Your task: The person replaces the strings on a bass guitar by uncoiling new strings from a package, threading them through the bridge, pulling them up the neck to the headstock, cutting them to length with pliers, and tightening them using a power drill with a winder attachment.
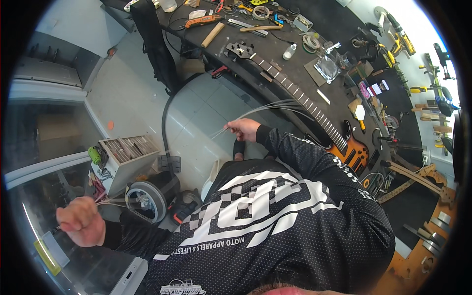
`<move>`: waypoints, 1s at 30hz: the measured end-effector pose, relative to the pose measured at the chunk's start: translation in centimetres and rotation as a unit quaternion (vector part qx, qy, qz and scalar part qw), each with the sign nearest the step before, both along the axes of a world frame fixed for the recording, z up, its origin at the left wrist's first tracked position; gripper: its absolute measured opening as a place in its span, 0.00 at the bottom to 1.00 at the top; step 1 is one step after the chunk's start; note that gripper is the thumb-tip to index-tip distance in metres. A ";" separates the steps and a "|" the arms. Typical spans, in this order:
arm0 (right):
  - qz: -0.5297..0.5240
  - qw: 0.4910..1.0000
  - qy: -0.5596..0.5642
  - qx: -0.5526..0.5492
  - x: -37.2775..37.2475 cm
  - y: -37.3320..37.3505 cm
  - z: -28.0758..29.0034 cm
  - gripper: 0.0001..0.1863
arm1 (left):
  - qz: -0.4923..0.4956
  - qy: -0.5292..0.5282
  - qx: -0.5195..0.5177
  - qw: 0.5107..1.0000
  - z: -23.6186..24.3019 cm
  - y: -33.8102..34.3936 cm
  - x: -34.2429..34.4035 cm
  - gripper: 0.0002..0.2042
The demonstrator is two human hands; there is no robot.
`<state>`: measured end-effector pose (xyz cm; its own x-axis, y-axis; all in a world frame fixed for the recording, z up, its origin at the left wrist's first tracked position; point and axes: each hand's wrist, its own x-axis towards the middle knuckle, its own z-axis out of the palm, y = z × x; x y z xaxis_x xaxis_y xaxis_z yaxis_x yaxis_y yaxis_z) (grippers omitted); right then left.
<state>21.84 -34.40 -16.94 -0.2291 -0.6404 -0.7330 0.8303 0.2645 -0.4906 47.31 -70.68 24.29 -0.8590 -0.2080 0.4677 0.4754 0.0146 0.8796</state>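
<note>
Head view: strands held in both grips beside the guitar

I read the scene from the largest item down. The dark tabletop (301,69) runs along the upper right and carries scattered tools and materials. The electric guitar (322,119) lies along its near edge, headstock toward the upper left, sunburst body toward the lower right. A small drawer cabinet (129,156) stands on the left side, near the left arm.

Right grip (243,130): closed in a pinch on thin, pale strands (269,106), in front of the torso. The strands arc from the fingertips toward the guitar neck; I cannot tell whether they touch it.

Left grip (82,222): closed like a fist, well apart from the right, with thin trailing lengths (117,200) extending from it. I cannot confirm that these join the right-hand strands.

Step in hand: I judge it to be drawing out or separating the strands. Next move: I judge that it calls for both grips to stay closed and the loops to be kept clear of the neck.
</note>
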 end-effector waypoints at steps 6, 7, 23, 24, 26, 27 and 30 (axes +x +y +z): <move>0.007 0.990 -0.135 0.034 5.1 0.2 -4.4 0.18 | -0.094 0.135 0.036 0.986 5.3 -1.5 -2.2 0.21; 0.008 0.990 -0.134 0.033 5.7 0.4 -4.1 0.18 | -0.100 0.158 0.043 0.981 6.4 -1.5 -2.7 0.20; -0.081 0.887 0.452 -0.056 -2.5 1.2 22.7 0.12 | -0.253 -0.324 0.039 0.911 -7.4 12.9 -20.9 0.18; -0.085 0.886 0.453 -0.049 -2.4 1.2 25.8 0.12 | -0.261 -0.323 0.041 0.909 -8.5 13.3 -21.1 0.18; -0.097 0.843 0.526 -0.061 -2.0 0.9 30.4 0.11 | -0.279 -0.351 0.007 0.894 -10.1 14.2 -21.7 0.18; -0.102 0.843 0.526 -0.054 -1.9 0.8 31.5 0.11 | -0.291 -0.370 0.016 0.882 -10.3 14.7 -22.0 0.18; -0.064 0.818 0.571 -0.033 -1.7 0.8 32.6 0.10 | -0.340 -0.402 0.005 0.850 -12.4 15.4 -22.7 0.18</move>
